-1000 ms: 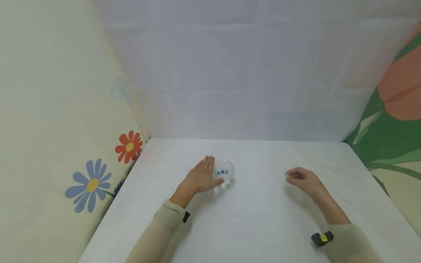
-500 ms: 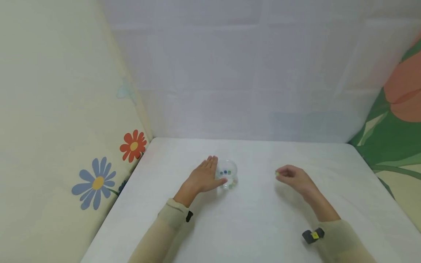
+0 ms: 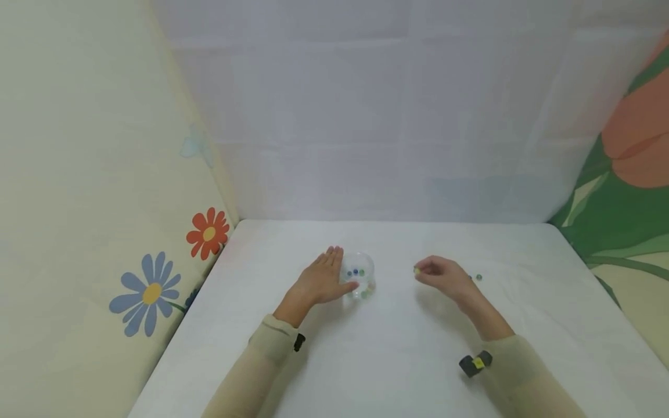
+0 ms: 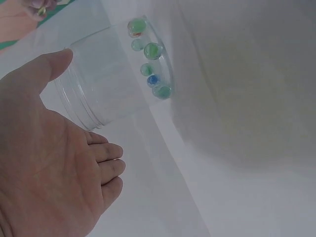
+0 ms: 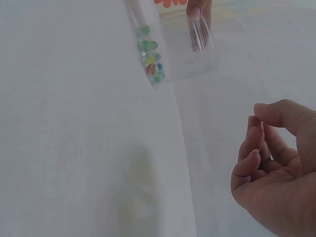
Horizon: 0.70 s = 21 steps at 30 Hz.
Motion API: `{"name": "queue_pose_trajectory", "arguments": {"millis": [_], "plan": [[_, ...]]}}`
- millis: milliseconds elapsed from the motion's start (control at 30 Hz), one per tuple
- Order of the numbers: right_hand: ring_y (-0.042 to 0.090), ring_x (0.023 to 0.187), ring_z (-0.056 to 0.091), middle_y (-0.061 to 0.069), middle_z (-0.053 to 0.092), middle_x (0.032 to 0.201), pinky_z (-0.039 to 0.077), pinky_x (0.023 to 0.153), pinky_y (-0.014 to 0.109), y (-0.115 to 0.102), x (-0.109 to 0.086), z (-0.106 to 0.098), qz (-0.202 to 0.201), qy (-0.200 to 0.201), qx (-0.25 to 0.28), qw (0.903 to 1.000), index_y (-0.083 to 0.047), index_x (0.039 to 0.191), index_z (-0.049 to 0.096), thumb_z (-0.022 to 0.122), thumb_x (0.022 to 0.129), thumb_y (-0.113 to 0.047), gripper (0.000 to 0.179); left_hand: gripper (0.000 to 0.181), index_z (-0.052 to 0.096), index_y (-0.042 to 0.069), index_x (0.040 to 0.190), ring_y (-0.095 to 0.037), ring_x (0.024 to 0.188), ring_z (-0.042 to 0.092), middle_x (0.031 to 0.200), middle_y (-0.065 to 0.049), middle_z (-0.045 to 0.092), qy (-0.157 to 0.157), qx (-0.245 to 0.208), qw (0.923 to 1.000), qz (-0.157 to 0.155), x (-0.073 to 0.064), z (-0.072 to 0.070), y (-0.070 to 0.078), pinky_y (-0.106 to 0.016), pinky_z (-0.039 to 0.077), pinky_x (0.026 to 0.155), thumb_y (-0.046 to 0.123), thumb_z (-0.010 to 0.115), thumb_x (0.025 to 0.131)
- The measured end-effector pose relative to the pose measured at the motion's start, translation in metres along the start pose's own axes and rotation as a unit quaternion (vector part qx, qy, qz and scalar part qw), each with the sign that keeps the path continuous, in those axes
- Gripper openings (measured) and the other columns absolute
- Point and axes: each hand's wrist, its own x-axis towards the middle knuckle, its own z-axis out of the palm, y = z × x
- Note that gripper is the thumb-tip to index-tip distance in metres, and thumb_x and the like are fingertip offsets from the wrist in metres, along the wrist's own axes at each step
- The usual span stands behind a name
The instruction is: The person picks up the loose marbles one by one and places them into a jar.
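A clear jar (image 3: 364,262) stands upright on the white table, several coloured glass marbles (image 4: 152,51) lying at its bottom. Beside it on the left, my left hand (image 3: 320,281) stays with its fingers straight along the wall and its thumb right at the rim. My right hand (image 3: 445,276), raised to the right of the jar, pinches a small yellow-green marble (image 3: 416,270) between thumb and fingertips. In the right wrist view that marble is hidden behind the fingers of the right hand (image 5: 279,158).
Behind the right hand, a green marble (image 3: 478,277) lies on the table (image 3: 397,348), with another dark one partly covered by the wrist. A white sheet (image 3: 334,116) hangs at the table's back edge. Flower-patterned cloth (image 3: 94,174) borders the left side.
My right hand has moved left toward the jar with the pinched marble, and the marbles on the table behind it have come into view. The left hand stays beside the jar.
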Motion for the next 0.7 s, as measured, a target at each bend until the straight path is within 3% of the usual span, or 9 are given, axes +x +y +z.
{"name": "queue_pose_trajectory", "arguments": {"millis": [300,700], "plan": [[0.018,0.094,0.063,0.008,0.069,0.100,0.054,0.085,0.030,-0.007,0.010,0.016,-0.036,-0.022,0.030,0.9986,-0.001,0.115,0.068,0.073,0.092,-0.013,0.026,0.102,0.007,-0.003,0.161,-0.028,0.157,0.007,0.168,-0.018,0.010,-0.002,-0.002,1.0000,0.001,0.002,0.001,-0.001,-0.037,0.009,0.128,0.071,0.040,0.098],[0.020,0.096,0.064,0.007,0.070,0.102,0.054,0.087,0.035,-0.030,0.026,0.044,-0.030,-0.046,0.040,0.9977,-0.006,0.115,0.070,0.072,0.094,-0.018,0.024,0.102,0.005,-0.002,0.161,-0.027,0.157,0.005,0.169,-0.017,0.009,0.000,-0.005,0.9999,-0.010,0.004,0.004,-0.001,-0.037,0.008,0.128,0.071,0.040,0.098]]}}
